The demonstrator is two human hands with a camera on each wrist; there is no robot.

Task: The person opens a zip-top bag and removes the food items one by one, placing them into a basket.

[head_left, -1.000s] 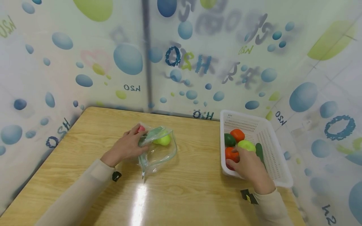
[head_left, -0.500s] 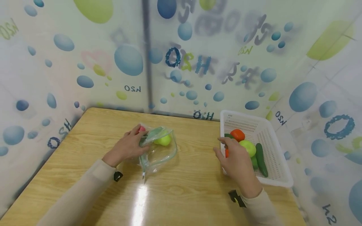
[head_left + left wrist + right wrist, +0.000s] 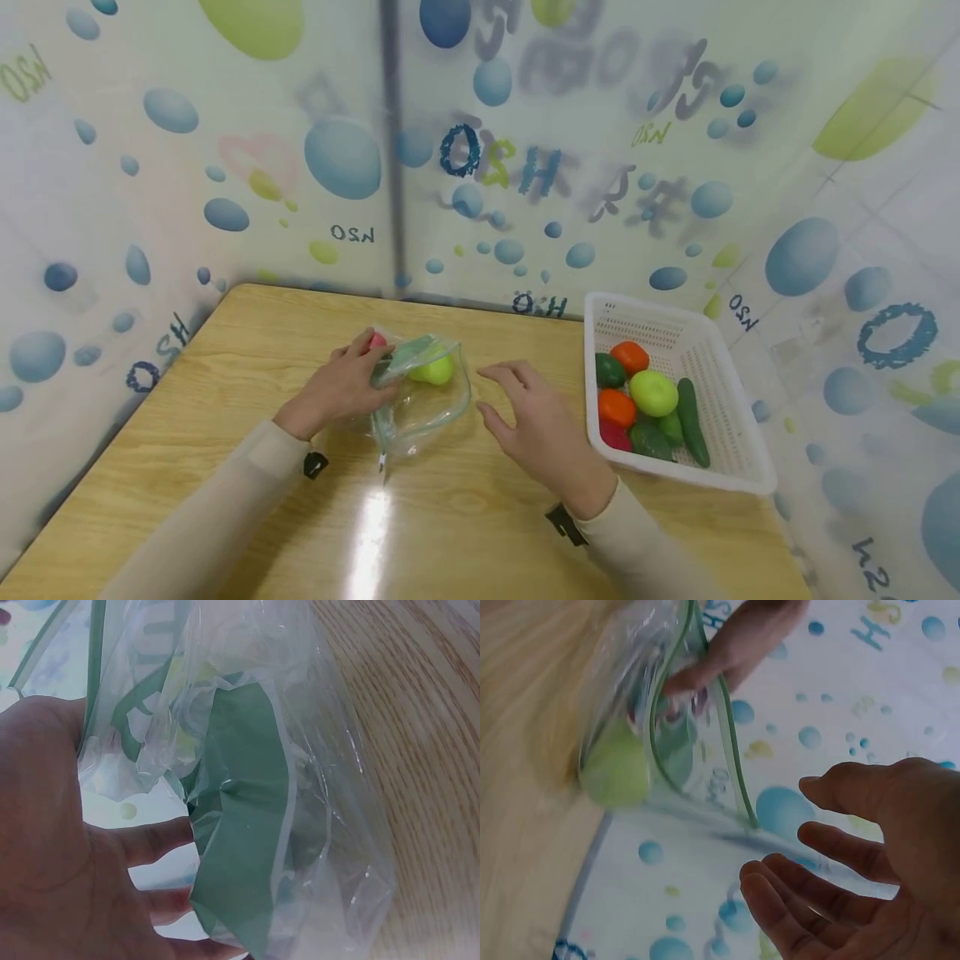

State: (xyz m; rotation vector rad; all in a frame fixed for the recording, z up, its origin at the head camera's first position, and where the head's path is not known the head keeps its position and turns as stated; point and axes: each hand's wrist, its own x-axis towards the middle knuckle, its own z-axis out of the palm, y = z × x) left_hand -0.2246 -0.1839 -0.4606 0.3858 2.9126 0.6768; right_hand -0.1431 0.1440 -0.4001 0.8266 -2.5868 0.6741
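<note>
A clear plastic zip bag [image 3: 420,392] with a green edge lies on the wooden table [image 3: 480,517], its mouth open toward the right. A yellow-green fruit [image 3: 432,370] sits inside it, and something pink [image 3: 377,340] shows by my fingers. My left hand [image 3: 341,387] pinches the bag's left rim [image 3: 225,825]. My right hand [image 3: 536,417] hovers empty with fingers spread just right of the bag's mouth [image 3: 705,750]; the right hand [image 3: 855,877] holds nothing.
A white perforated basket [image 3: 738,417] stands at the table's right edge. It holds an orange fruit [image 3: 617,407], another orange one [image 3: 630,357], a light green apple [image 3: 653,392], a cucumber [image 3: 692,421] and other dark green and red pieces. Printed plastic walls enclose the table.
My right hand left the basket and moved left across the table to the bag's mouth, empty. The left hand and bag stayed put.
</note>
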